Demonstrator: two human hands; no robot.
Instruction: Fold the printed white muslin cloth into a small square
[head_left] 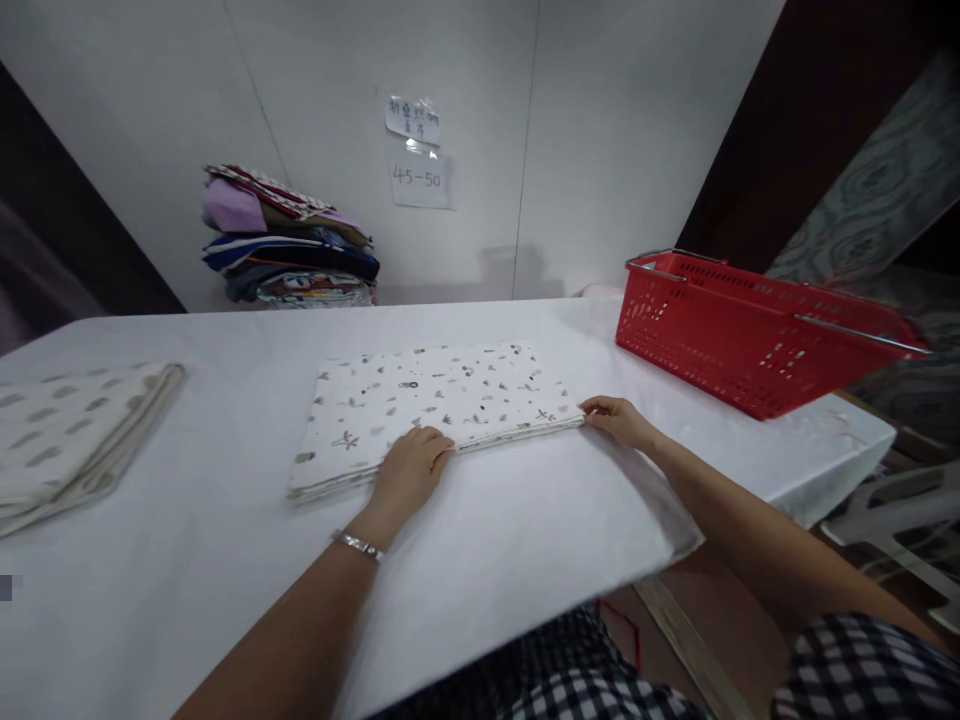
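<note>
A white cloth [420, 395] printed with small grey, brown and dark motifs lies folded in layers on the white-covered table. My left hand [415, 462] is closed on its near edge, a little left of the middle, with the thumb pressed against the layers. At the near right corner, my right hand [616, 420] pinches the same cloth between thumb and fingers. The parts of the fingers beneath the layers are hidden.
Another folded cloth [67, 430] with grey spots lies at the left. A stack of folded fabrics [292, 245] stands at the back left by the wall. The red plastic basket [750, 330] with metal handles sits at the right, near the edge of the tablecloth [487, 560].
</note>
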